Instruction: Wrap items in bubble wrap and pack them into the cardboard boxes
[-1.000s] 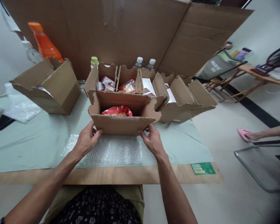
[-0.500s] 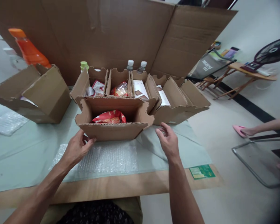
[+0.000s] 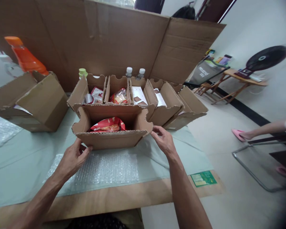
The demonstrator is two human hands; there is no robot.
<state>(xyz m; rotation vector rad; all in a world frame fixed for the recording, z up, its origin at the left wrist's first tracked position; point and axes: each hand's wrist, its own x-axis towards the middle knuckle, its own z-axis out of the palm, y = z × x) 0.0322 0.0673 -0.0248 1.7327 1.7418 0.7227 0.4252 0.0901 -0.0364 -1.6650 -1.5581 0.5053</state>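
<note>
A person's two bare hands reach forward over a table [image 3: 109, 201] covered mostly by a pale green cloth [image 3: 157, 167]. Between them, at the middle, stands the front box [image 3: 109, 140], an open-topped cardboard box with wavy-cut ends; a red packet [image 3: 109, 124] lies inside it. The left hand [image 3: 72, 157] is at the box's lower left corner, thumb tip by the bottom edge and fingers by the side, with a narrow gap between thumb and fingers; whether they grip or only touch, one cannot tell. The right hand [image 3: 164, 140] is at the box's right end, fingers stretched toward it and fairly close together; contact there is unclear. Just in front of the box, bubble wrap [image 3: 105, 170] lies flat on the cloth. Right behind stands a row of similar boxes, holding a silvery packet [image 3: 97, 94], a red and clear packet [image 3: 120, 96] and white cartons [image 3: 139, 96]. A larger box [image 3: 44, 111] stands at the left, with an orange bottle [image 3: 28, 58] behind it. A tall cardboard sheet [image 3: 97, 44] backs everything. At right, beyond the table, are a black fan [image 3: 264, 58] on a wooden stand [image 3: 255, 81] and someone's foot in a pink shoe [image 3: 238, 135].
</note>
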